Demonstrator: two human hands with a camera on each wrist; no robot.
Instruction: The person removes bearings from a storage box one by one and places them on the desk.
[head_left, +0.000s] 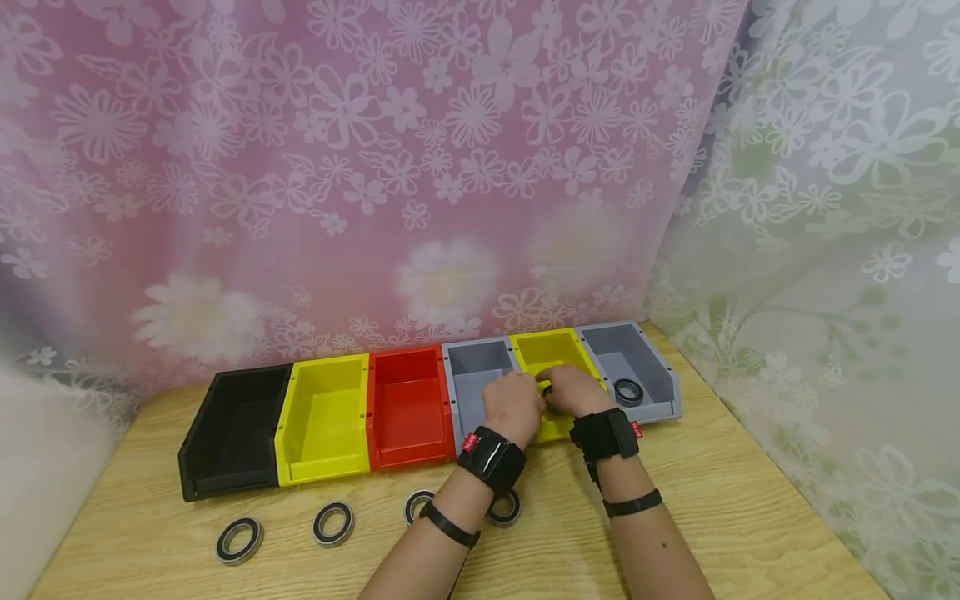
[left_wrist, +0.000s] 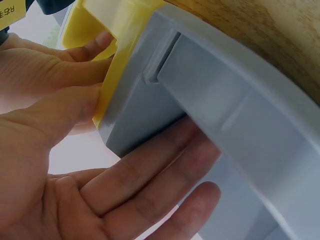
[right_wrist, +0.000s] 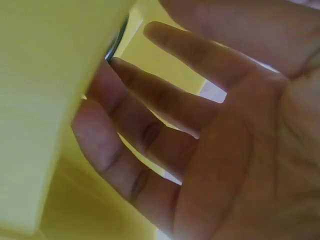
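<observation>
wood table (head_left: 570, 517), pink curtain (head_left: 360, 192) behind; hands (head_left: 512, 408) (head_left: 573, 389) loose-fingered, gripping nothing: left at grey bin (head_left: 478, 367), right in yellow bin (head_left: 542, 346).

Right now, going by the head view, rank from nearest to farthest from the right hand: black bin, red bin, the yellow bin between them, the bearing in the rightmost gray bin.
From the right hand:
1. Bearing, just right
2. Red bin, left
3. Yellow bin, farther left
4. Black bin, row's left end

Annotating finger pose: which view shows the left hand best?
Left wrist: the left hand is close up, fingers plainly visible. Head mainly shows its back, most of the fingers hidden; right wrist shows nothing recognizable of it.
</observation>
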